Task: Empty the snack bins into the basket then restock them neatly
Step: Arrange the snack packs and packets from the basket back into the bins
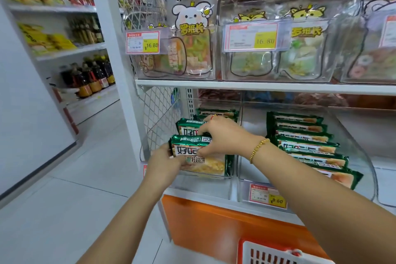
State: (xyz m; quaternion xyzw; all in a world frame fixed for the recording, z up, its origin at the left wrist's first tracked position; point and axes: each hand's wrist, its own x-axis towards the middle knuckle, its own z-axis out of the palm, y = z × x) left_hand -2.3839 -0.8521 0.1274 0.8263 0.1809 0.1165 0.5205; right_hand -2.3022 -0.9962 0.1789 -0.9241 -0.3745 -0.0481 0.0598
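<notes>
Shop shelf, lower-left bin: left hand grips front green pack edge, right hand pinches top. Prob. emptying; next, lift to basket.

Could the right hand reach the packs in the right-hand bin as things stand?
Probably yes: the bin is open-topped and nothing stands between its packs and the right hand. The hand grips a pack in the neighbouring bin, so it must release first.

Both arms stretched forward, left hand and right hand close together, grips curled on green packet
</notes>
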